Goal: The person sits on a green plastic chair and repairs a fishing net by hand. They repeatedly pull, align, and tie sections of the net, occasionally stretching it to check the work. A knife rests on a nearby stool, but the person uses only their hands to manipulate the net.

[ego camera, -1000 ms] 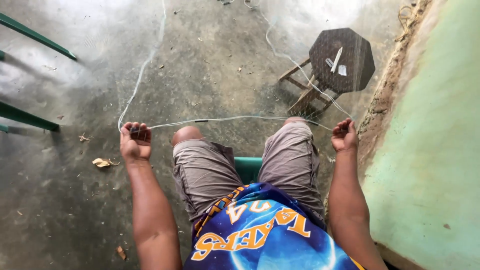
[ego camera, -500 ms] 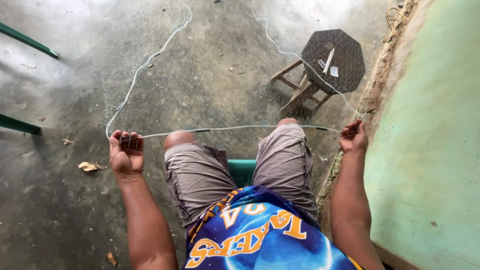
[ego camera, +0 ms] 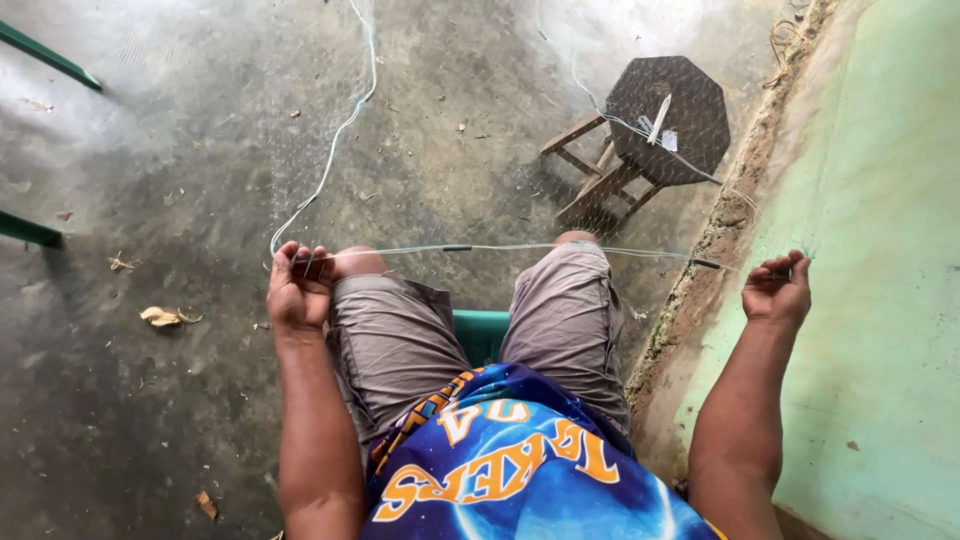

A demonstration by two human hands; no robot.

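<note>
Head view: thin, light, limp net line (ego camera: 520, 248), likely slippery, pinched taut between closed left hand (ego camera: 298, 290) and right hand (ego camera: 775, 290).

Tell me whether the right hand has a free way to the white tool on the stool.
Probably not from here: the right hand holds the taut line, and the white tool lies on the stool well beyond it. Nothing blocks the way.
</note>
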